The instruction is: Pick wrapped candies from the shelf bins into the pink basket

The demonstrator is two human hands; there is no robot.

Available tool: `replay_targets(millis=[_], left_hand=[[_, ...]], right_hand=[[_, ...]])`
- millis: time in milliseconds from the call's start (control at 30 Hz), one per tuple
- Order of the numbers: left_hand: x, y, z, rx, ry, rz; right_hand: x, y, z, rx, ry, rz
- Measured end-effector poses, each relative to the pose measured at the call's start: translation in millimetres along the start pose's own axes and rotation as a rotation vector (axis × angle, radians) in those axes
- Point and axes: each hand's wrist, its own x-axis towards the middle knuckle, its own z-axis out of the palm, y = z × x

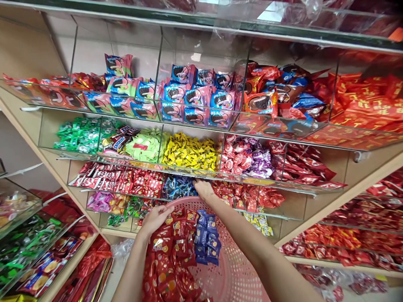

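The left hand (159,216) grips the far left rim of the basket (231,265), fingers bent over it. The right hand (205,189) reaches past the basket's far rim to the front edge of a low shelf (295,201), at the right end of the dark blue packets (177,186); its fingertips are hidden, so I cannot tell whether it holds anything.

Already in the basket, red packets (172,281) lie along its left side from far rim to near, and blue packets (207,237) sit beside them, toward the far rim. The basket looks partly filled: its pink mesh shows along the right side. Much is left on the shelf: dark blue packets by the right hand, and red bags (149,181) toward its left corner. Yellow sweets (190,152) lie one row above.
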Motion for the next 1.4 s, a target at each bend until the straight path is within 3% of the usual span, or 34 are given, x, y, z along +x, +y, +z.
replay_targets(millis=[233,333,433,567,667,867,1167,1400], left_hand=[[2,1,-0.6,0.067,-0.026,0.0],[2,0,0.5,0.051,-0.005,0.0],[2,-1,1.8,0.018,0.002,0.018],[1,-2,1.8,0.017,0.009,0.013],[0,-1,1.0,0.038,-0.019,0.019],[-2,2,0.0,0.082,0.0,0.018],[2,-1,0.3,0.078,-0.003,0.036],[4,-2,0.0,0.091,-0.006,0.051]], right_hand=[[-41,-4,-17,0.089,0.116,0.032],[-70,-4,-15,0.341,0.244,0.094],[-92,-3,4,0.723,0.322,0.202],[-105,0,40,1.231,0.157,0.394],[-107,1,57,1.436,0.084,0.471],[-108,-11,63,1.503,0.122,0.562],[-108,-27,69,1.678,0.163,0.56],[-115,-28,69,1.275,0.115,0.491]])
